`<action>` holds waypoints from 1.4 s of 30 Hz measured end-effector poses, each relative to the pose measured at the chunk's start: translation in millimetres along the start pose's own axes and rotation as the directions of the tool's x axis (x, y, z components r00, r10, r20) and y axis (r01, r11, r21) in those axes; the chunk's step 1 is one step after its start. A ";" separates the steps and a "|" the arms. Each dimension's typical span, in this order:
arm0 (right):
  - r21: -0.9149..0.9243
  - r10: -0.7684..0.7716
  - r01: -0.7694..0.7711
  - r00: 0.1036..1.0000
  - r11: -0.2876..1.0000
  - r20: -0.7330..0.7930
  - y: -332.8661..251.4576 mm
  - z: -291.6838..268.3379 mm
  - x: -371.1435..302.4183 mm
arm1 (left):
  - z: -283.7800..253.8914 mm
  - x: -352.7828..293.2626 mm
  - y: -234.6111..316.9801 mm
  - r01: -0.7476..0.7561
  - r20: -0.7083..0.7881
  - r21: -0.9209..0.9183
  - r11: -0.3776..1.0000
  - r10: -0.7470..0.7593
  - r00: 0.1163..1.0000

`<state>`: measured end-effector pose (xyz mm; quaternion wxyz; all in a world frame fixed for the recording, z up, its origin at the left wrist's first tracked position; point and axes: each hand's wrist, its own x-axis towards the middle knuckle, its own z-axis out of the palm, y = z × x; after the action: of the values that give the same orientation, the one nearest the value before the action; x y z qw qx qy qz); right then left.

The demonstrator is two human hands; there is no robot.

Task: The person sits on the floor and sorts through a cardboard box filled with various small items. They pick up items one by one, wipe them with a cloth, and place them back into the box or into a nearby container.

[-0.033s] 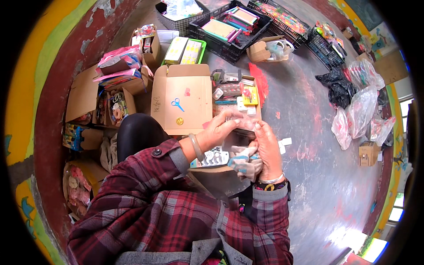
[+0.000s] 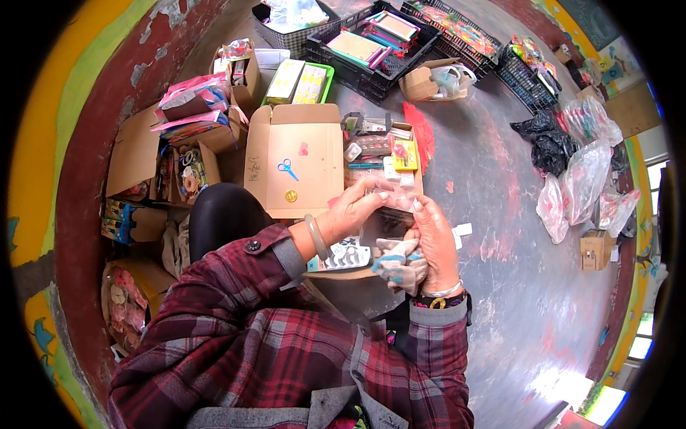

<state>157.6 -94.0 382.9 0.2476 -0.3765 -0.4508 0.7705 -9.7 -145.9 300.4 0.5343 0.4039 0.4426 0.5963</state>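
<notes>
My left hand (image 2: 355, 209) and my right hand (image 2: 436, 242) meet above an open cardboard box. A small clear plastic bag (image 2: 397, 196) is stretched between them, with thumbs and fingers closed on its edges. Bunched in the lower fingers of my right hand is a pale knitted glove (image 2: 400, 264) with blue bands. Beyond the hands, the box holds blister packs (image 2: 374, 145), a yellow packet (image 2: 404, 154) and small white boxes (image 2: 391, 169). On its raised lid (image 2: 268, 154) lie blue scissors (image 2: 287, 169) and a gold disc (image 2: 291, 196).
A white tray of small metal parts (image 2: 348, 255) sits below my left wrist. Packed cartons (image 2: 136, 154) crowd the left side. Black crates (image 2: 357, 68) line the back; plastic bags (image 2: 584, 171) and a small carton (image 2: 597, 250) stand on the grey floor at right.
The glove hanging from my right hand has shifted a little and its folds lie differently. My hands stay nearly in place on the plastic bag.
</notes>
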 end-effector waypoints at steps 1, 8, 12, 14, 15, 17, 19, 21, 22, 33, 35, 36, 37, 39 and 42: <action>-0.010 0.012 -0.013 0.995 1.000 -0.098 -1.2 3.8 -3.9 | -0.2 1.4 1.1 0.057 0.013 -0.068 0.996 -0.056 0.998; 0.000 0.004 -0.004 0.997 1.000 -0.080 7.4 -9.0 1.9 | 5.6 -5.1 21.1 0.177 0.086 -0.210 0.961 -0.162 0.983; -0.037 -0.071 0.070 0.997 0.997 -0.036 10.2 1.9 2.8 | -2.5 -4.8 18.0 0.022 0.037 0.085 0.996 -0.025 0.999; -0.049 -0.088 0.087 0.996 0.995 -0.030 8.7 5.7 2.4 | -2.5 -4.3 16.7 0.012 0.023 0.099 0.995 -0.014 1.000; -0.037 -0.072 0.071 0.997 0.997 -0.037 7.2 6.7 1.8 | -2.0 -4.1 16.1 0.007 0.016 0.107 0.994 -0.009 1.000; -0.023 -0.059 0.058 0.996 0.998 -0.061 6.2 5.7 0.9 | 2.8 -3.9 26.1 -0.046 0.025 0.100 0.994 0.044 0.999; -0.022 -0.066 0.064 0.994 0.998 -0.085 5.5 3.5 0.6 | 6.2 -3.6 30.1 -0.108 0.025 0.132 0.985 0.106 0.994; -0.035 -0.037 0.035 0.998 0.999 -0.047 7.1 -3.7 0.9 | 8.5 -3.7 31.1 -0.176 0.023 0.201 0.964 0.175 0.984; -0.043 -0.022 0.020 0.999 0.999 -0.030 7.1 -5.8 1.4 | 7.4 -2.5 30.9 -0.143 0.044 0.123 0.982 0.139 0.989; -0.203 -0.110 0.097 0.993 0.974 -0.050 -9.9 -21.2 -8.1 | -6.6 -5.8 38.7 -0.019 0.336 0.276 0.961 -0.078 0.938; -0.151 -0.053 0.043 0.997 0.988 -0.063 -11.9 -12.7 -10.6 | -7.4 -6.5 36.9 -0.026 0.362 0.240 0.970 -0.064 0.930; -0.180 -0.057 0.043 0.996 0.983 -0.069 -11.9 -11.8 -10.6 | -8.9 -6.4 35.5 -0.015 0.364 0.245 0.969 -0.078 0.928; -0.211 -0.062 0.046 0.995 0.976 -0.074 -12.4 -11.7 -10.6 | -9.8 -6.1 34.3 -0.005 0.367 0.249 0.969 -0.089 0.926; -0.270 -0.065 0.043 0.995 0.962 -0.074 -12.2 -13.8 -10.6 | -10.8 -5.9 31.3 -0.034 0.363 0.266 0.963 -0.068 0.929; -0.430 -0.150 0.138 0.989 0.892 0.006 -10.3 -21.6 -10.6 | -9.5 -5.8 34.6 -0.057 0.356 0.292 0.955 -0.054 0.933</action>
<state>181.7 -85.8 389.1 0.2212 -0.3978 -0.6323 0.6269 -27.9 -153.8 330.9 0.5388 0.5822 0.4217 0.4392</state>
